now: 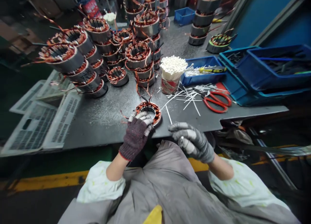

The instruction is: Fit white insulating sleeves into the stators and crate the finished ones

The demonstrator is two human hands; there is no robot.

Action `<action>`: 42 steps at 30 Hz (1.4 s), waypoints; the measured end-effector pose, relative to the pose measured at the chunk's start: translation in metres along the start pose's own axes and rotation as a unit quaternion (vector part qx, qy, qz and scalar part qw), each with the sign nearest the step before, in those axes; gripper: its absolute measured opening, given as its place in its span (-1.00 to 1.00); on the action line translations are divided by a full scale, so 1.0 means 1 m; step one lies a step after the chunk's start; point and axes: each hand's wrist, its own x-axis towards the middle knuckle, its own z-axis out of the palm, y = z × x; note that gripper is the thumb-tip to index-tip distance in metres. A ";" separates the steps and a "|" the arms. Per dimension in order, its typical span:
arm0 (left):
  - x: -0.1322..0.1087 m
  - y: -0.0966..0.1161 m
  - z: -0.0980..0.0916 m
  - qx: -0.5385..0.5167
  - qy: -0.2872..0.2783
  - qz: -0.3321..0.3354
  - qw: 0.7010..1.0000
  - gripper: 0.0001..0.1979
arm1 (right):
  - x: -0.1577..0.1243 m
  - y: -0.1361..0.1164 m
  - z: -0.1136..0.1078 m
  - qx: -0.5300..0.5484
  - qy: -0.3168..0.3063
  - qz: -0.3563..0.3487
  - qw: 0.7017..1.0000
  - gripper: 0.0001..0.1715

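Observation:
A copper-wound motor stator (155,110) lies flat near the front edge of the dark metal workbench (102,120), with loose wire leads at its left. My left hand (135,136), in a dark knit glove with pale fingertips, grips the stator's near rim. My right hand (191,142), in a grey coated glove, hovers at the bench edge with its fingers curled. Nothing shows in those fingers. Scattered white plastic strips (187,97) lie just beyond it. Red-handled scissors (216,101) rest further right.
Several stacks of wound stators (138,55) rise behind the hands, with more at the back right (200,26). A cup of white cotton swabs (171,71), a screwdriver (212,69) and blue crates (272,68) stand on the right. White perforated panels (41,123) lean at the left.

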 end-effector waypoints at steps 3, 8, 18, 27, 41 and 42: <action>-0.001 0.000 0.000 -0.001 -0.003 -0.014 1.000 -0.83 | -0.019 -0.010 0.009 -0.012 -0.041 -0.006 0.999 -0.78; -0.002 0.002 0.002 0.000 -0.019 -0.057 0.998 -0.85 | -0.017 -0.008 0.026 0.018 -0.077 0.028 0.996 -0.81; -0.003 0.017 0.017 -0.059 0.114 -0.188 0.974 -0.67 | 0.022 0.007 0.064 0.155 0.108 0.265 0.946 -0.75; 0.002 0.015 0.013 -0.039 0.094 -0.053 0.993 -0.78 | 0.035 0.011 0.069 0.127 0.120 0.330 0.928 -0.76; -0.002 0.015 0.010 -0.033 0.084 -0.039 0.995 -0.80 | 0.035 0.014 0.060 0.053 0.090 0.304 0.947 -0.73; -0.002 0.015 0.011 -0.034 0.082 -0.046 0.995 -0.80 | 0.035 0.015 0.061 0.055 0.093 0.302 0.947 -0.73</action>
